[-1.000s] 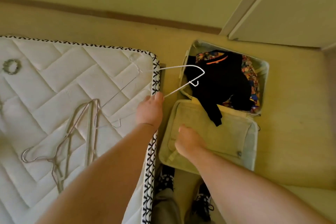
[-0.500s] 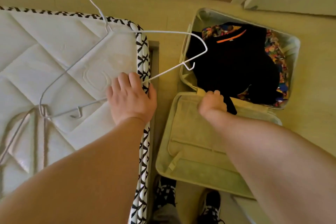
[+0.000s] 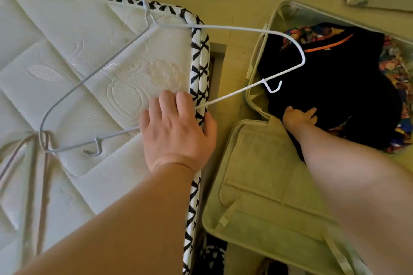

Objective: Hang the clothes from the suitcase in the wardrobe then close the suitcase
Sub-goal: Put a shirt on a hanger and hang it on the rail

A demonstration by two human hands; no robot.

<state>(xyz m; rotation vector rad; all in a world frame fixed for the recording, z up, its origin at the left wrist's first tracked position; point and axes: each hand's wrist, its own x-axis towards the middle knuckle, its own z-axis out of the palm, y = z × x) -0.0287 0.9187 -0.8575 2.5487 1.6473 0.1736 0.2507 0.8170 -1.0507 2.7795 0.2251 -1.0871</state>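
Left of the suitcase (image 3: pixel 257 185), at the bed (image 3: pixel 78 62) edge, your L hand (image 3: pixel 176 131) sits palm-down, fingers curled round the bottom wire of the white hanger (image 3: pixel 223 28); hold it level. Inside the suitcase, your R hand (image 3: pixel 298 118) reaches arm-out onto the black top (image 3: pixel 335 87); can't tell if it's pinching fabric. Grab near the collar & lift it clear of the patterned clothes (image 3: pixel 395 67).

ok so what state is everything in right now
suitcase: open, lid laid flat
black garment: in the suitcase, not yet on a hanger
patterned clothes: under the black garment
white hanger: bare, held over the mattress corner
left hand: grips the white hanger's bottom bar
right hand: on the black garment, grip unclear
spare hangers: lying on the mattress
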